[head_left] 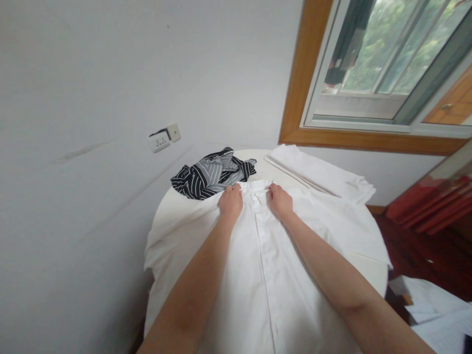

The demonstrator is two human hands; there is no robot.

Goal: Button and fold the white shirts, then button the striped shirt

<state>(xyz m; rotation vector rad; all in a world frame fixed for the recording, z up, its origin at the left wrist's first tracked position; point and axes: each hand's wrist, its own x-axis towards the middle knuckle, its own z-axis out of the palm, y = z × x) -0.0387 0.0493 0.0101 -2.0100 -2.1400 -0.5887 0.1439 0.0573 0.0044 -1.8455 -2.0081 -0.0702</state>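
Note:
A white short-sleeved shirt (pixel 243 275) lies spread over a round table, its button placket running toward me and its collar at the far end. My left hand (pixel 231 200) is closed on the left side of the collar. Opposite it, my right hand (pixel 280 199) pinches the collar's right side. Just beyond my left hand lies a crumpled black-and-grey striped garment (pixel 212 174). Folded white cloth (pixel 317 169) rests at the table's back right, beyond my right hand.
The white round table (pixel 164 209) stands close to a wall with a socket (pixel 159 141). A wood-framed window (pixel 368 139) is at the back right. Right of the table are white papers or cloth (pixel 435 300) and a red curtain (pixel 435 201).

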